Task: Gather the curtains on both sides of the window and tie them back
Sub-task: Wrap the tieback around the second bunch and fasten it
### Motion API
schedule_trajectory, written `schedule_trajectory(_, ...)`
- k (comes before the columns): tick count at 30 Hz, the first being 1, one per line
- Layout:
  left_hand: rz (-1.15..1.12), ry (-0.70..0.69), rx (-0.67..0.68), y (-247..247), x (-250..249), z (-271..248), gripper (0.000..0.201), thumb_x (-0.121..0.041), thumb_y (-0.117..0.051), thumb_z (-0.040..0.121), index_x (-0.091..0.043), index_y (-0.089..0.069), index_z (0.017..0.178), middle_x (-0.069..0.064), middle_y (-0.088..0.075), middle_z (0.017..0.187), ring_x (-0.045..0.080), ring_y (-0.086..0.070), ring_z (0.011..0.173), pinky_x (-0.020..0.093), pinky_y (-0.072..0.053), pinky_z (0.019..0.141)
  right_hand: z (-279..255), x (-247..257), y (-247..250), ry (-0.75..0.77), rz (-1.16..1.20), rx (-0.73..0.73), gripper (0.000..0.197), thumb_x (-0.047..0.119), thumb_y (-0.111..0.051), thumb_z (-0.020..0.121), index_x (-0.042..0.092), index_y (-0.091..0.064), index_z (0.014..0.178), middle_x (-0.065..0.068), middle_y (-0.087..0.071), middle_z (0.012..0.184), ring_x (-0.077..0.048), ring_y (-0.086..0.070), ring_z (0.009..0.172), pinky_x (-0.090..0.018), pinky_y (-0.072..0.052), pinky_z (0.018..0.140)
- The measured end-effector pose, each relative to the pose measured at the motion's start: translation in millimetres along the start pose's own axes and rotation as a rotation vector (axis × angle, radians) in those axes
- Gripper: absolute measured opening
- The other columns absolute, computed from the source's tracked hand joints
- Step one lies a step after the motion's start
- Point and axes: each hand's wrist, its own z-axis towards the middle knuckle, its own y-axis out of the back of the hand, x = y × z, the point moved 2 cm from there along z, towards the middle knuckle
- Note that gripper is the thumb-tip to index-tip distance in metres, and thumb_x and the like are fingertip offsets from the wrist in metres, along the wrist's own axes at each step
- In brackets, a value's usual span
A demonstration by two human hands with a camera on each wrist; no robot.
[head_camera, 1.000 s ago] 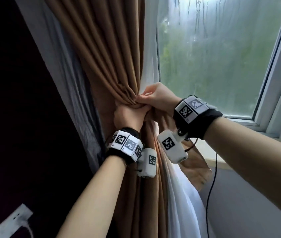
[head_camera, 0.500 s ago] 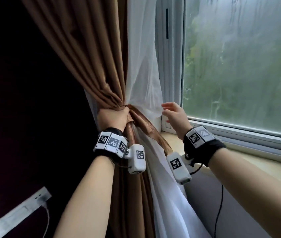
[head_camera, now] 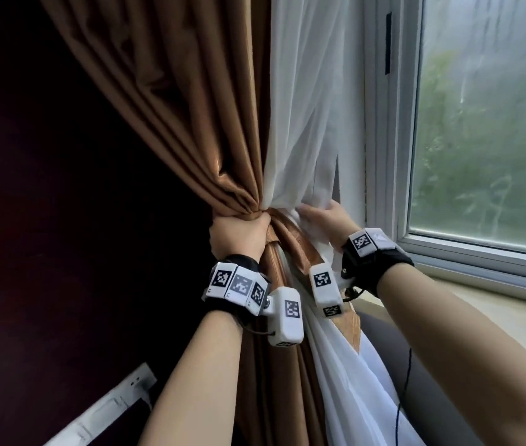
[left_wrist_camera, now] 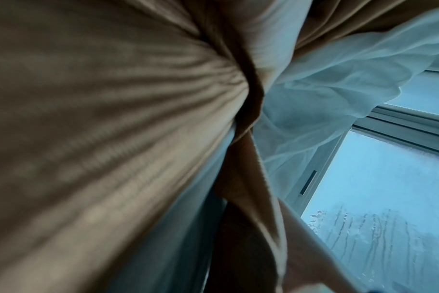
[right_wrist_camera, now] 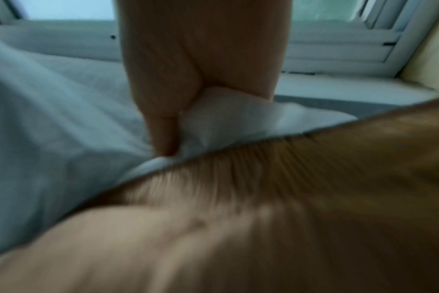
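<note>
A brown curtain (head_camera: 184, 101) hangs left of the window, bunched at its waist where my left hand (head_camera: 239, 235) grips it in a fist. A brown tie-back band (head_camera: 297, 249) runs down to the right from that bunch. Beside it hangs a white sheer curtain (head_camera: 306, 107). My right hand (head_camera: 322, 217) pinches a fold of the sheer next to the bunch; the right wrist view shows the fingers (right_wrist_camera: 163, 111) closed on white sheer cloth (right_wrist_camera: 228, 111) above brown curtain cloth (right_wrist_camera: 313, 178). In the left wrist view only brown curtain folds (left_wrist_camera: 100, 128) and white sheer curtain (left_wrist_camera: 326, 99) show.
The window (head_camera: 486, 123) with wet glass and a white frame (head_camera: 383, 156) stands to the right, above a pale sill (head_camera: 512, 323). A dark wall (head_camera: 46, 220) fills the left, with a white socket strip (head_camera: 110, 410) low down. A black cable (head_camera: 404, 387) hangs under my right arm.
My right hand left the brown bunch, swung out toward the window, then came back and took hold of the white sheer. The left hand kept its grip on the brown curtain.
</note>
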Motion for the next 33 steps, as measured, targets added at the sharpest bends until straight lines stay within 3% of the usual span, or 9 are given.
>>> schedule_trajectory(4,0.004,-0.015,-0.010,0,3,7,0.055,-0.039,-0.078,0.058,-0.012,-0.067,0.105,0.013,-0.069,0.105,0.031,-0.065,0.098,0.029,-0.048,0.072,-29,4,-6,0.166,-0.036,-0.087,0.006,0.004,-0.059,0.086,0.004,-0.061,0.093,0.000,-0.058,0.074,-0.010,-0.053,0.067,-0.014,-0.045,0.057)
schedule_trajectory(8,-0.021,-0.018,-0.020,1,1,7,0.049,-0.035,-0.079,0.062,-0.009,-0.068,0.102,0.015,-0.069,0.107,0.032,-0.064,0.100,0.030,-0.047,0.073,-75,4,-10,0.159,0.214,0.245,0.036,0.005,-0.051,0.084,0.019,-0.048,0.118,0.005,-0.058,0.098,-0.009,-0.056,0.088,-0.019,-0.048,0.079)
schedule_trajectory(12,-0.079,-0.033,0.039,0,-2,1,0.056,-0.039,-0.080,0.052,-0.008,-0.070,0.097,0.013,-0.071,0.103,0.025,-0.067,0.099,0.032,-0.052,0.080,-84,7,-16,0.325,-0.118,0.425,0.076,-0.002,-0.050,0.073,0.014,-0.027,0.144,0.007,-0.040,0.141,-0.002,-0.038,0.127,-0.020,-0.029,0.110)
schedule_trajectory(16,-0.224,-0.083,0.238,-3,-4,-11,0.031,-0.026,-0.084,0.049,-0.013,-0.069,0.072,0.001,-0.071,0.081,0.002,-0.068,0.075,0.021,-0.054,0.076,-71,18,-18,0.508,-0.552,0.484,0.071,0.020,-0.053,0.063,0.009,-0.045,0.133,-0.006,-0.052,0.133,-0.021,-0.048,0.123,-0.037,-0.037,0.106)
schedule_trajectory(19,-0.196,-0.101,0.287,-4,-8,-16,0.032,-0.024,-0.084,0.064,-0.004,-0.068,0.082,0.001,-0.068,0.080,-0.001,-0.064,0.068,0.015,-0.050,0.070,-66,20,-21,0.578,-0.719,0.500,0.066,0.027,-0.053,0.061,0.005,-0.052,0.123,-0.010,-0.061,0.118,-0.026,-0.055,0.110,-0.030,-0.041,0.096)
schedule_trajectory(23,-0.053,-0.105,0.204,-5,-2,-17,0.107,-0.085,-0.067,0.027,-0.001,-0.068,0.092,0.013,-0.071,0.099,0.021,-0.067,0.098,0.037,-0.054,0.088,-71,26,-30,0.581,-0.842,0.571,0.072,0.030,-0.051,0.062,0.003,-0.048,0.129,-0.015,-0.057,0.123,-0.029,-0.051,0.114,-0.032,-0.039,0.099)
schedule_trajectory(28,0.046,0.010,-0.024,16,-12,-25,0.065,-0.053,-0.076,0.051,-0.013,-0.067,0.101,0.009,-0.071,0.097,0.025,-0.068,0.093,0.024,-0.046,0.070,-78,31,-38,0.454,-0.855,0.648,0.056,0.025,-0.052,0.068,-0.003,-0.051,0.117,-0.011,-0.055,0.103,-0.025,-0.049,0.105,-0.022,-0.036,0.085)
schedule_trajectory(31,0.040,0.037,-0.098,24,-12,-23,0.052,-0.042,-0.078,0.059,-0.008,-0.070,0.097,0.015,-0.071,0.100,0.029,-0.066,0.096,0.028,-0.047,0.071,-80,24,-36,0.275,-0.491,0.764,0.069,-0.001,-0.051,0.072,0.007,-0.038,0.139,-0.001,-0.050,0.129,-0.007,-0.043,0.116,-0.004,-0.036,0.084)
schedule_trajectory(33,0.041,0.031,-0.115,26,-12,-22,0.050,-0.039,-0.077,0.060,-0.004,-0.070,0.094,0.016,-0.070,0.101,0.031,-0.066,0.098,0.030,-0.048,0.074,-82,14,-30,0.099,-0.151,0.783,0.081,-0.014,-0.045,0.070,0.017,-0.032,0.144,0.004,-0.045,0.138,-0.004,-0.041,0.123,-0.008,-0.034,0.097)
